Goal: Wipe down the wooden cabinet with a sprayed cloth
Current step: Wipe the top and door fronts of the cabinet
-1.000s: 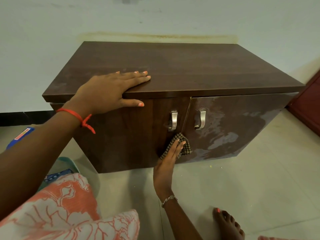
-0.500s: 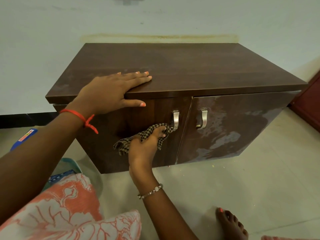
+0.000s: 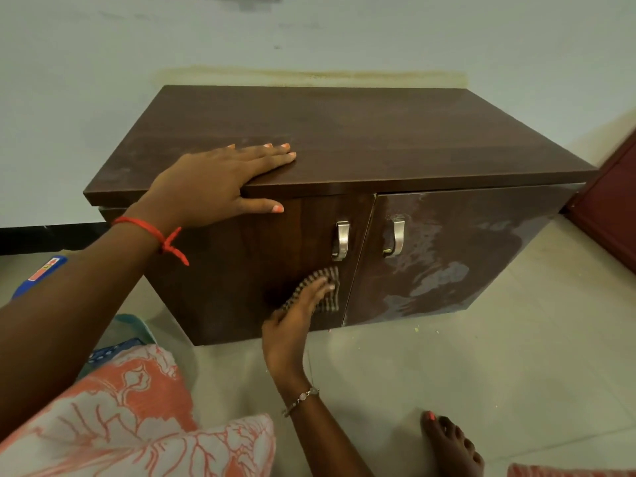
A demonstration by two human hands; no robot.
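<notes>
Right door (image 3: 447,256) unobstructed; handles (image 3: 340,241) protrude above cloth (image 3: 327,290).

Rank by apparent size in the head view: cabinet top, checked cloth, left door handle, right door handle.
1. cabinet top
2. checked cloth, partly hidden under the right hand
3. left door handle and right door handle: look alike, no ranking.

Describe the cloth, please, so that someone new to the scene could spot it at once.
Find the dark wooden cabinet against the wall, then its left door. Low on it, below the left metal handle, the right hand presses a checked cloth, the only patterned fabric on the cabinet.
</notes>
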